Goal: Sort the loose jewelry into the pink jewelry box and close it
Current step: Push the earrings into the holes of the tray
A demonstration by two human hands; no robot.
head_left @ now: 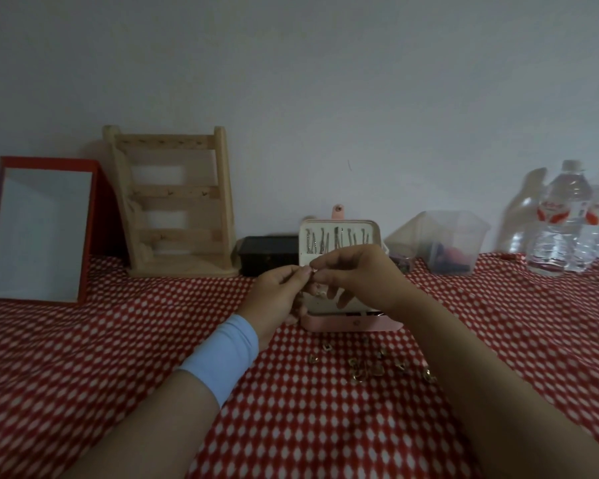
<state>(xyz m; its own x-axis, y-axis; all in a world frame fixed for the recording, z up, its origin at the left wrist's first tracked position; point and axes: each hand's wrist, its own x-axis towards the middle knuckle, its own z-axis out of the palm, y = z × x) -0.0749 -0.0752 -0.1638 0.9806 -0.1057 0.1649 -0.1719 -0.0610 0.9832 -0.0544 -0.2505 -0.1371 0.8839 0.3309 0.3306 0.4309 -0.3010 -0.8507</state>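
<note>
Pink box (353,323) lid upright; left hand (277,295), right hand (360,274) pinch trinket (312,270)

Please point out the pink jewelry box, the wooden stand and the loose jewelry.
pink jewelry box (353,322): head view, front wall.
wooden stand (177,192): head view, middle crossbar.
loose jewelry (376,369): head view, central piece.

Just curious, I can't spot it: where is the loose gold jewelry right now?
In the head view, right of centre, the loose gold jewelry lies scattered on the red-and-white patterned cloth, in front of the open pink jewelry box.
</note>
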